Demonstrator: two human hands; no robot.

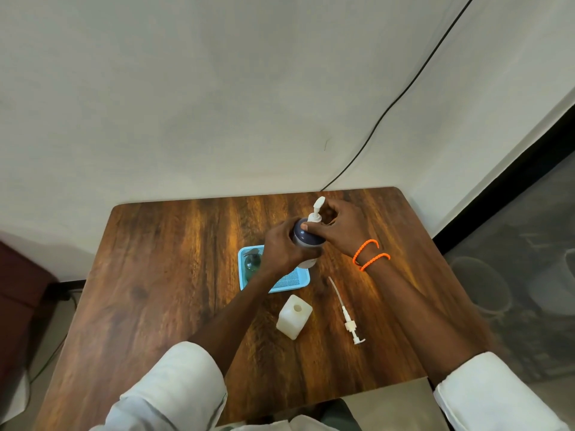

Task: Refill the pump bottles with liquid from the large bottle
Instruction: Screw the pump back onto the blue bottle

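On the brown wooden worktop (174, 275), a dark green pump bottle (251, 262) sits in a light blue plastic basket (291, 282). Left hand (284, 248) fingers grasp a dark-shouldered white pump bottle (306, 239); right hand (337, 230) fingers pinch its white pump (316, 213). Nearer, an uncapped white square bottle (294, 315) stands beside a detached white pump (348, 318).

Both forearms reach toward twelve o'clock, sleeves rolled to the elbows. The left hand (284, 247) curls its grip closed, and the right hand (337, 227), at its two o'clock, pinches with thumb and fingertips.
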